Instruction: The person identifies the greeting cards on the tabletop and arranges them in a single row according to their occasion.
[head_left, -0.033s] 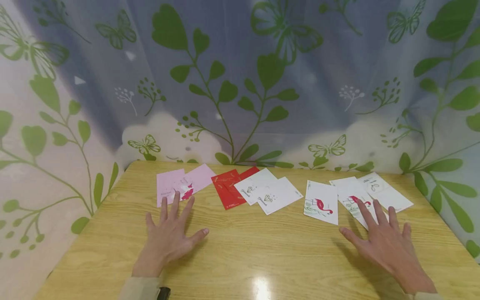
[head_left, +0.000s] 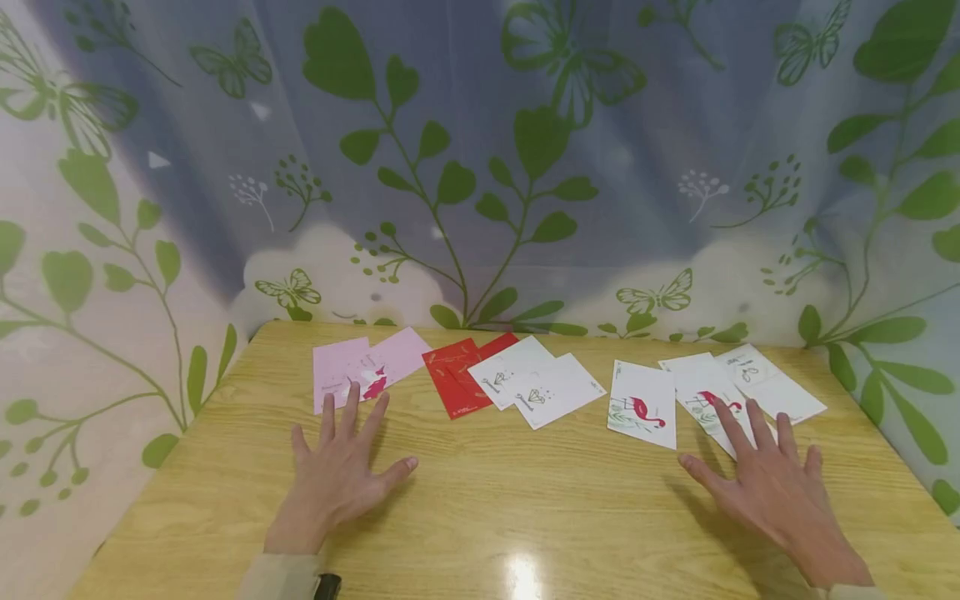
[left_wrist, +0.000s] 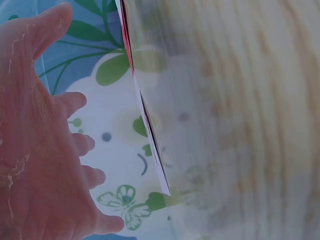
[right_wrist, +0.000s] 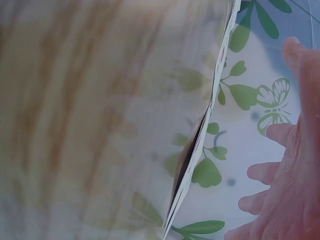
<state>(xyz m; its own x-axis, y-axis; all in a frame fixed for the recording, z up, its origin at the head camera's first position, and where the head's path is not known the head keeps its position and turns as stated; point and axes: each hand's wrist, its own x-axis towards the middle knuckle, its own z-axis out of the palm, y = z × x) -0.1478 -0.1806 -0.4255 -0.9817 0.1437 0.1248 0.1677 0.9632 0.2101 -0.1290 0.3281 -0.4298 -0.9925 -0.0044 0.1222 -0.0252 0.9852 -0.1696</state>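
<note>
Head view: from above the near edge of the table, facing forward and down across to its far edge. Left wrist view: very close beside the left hand, skimming low along the tabletop. Right wrist view: equally close beside the right hand. All three share the tabletop and both hands.

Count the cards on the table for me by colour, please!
Pink cards: 2
Red cards: 2
White cards: 5
Total: 9 cards
</note>
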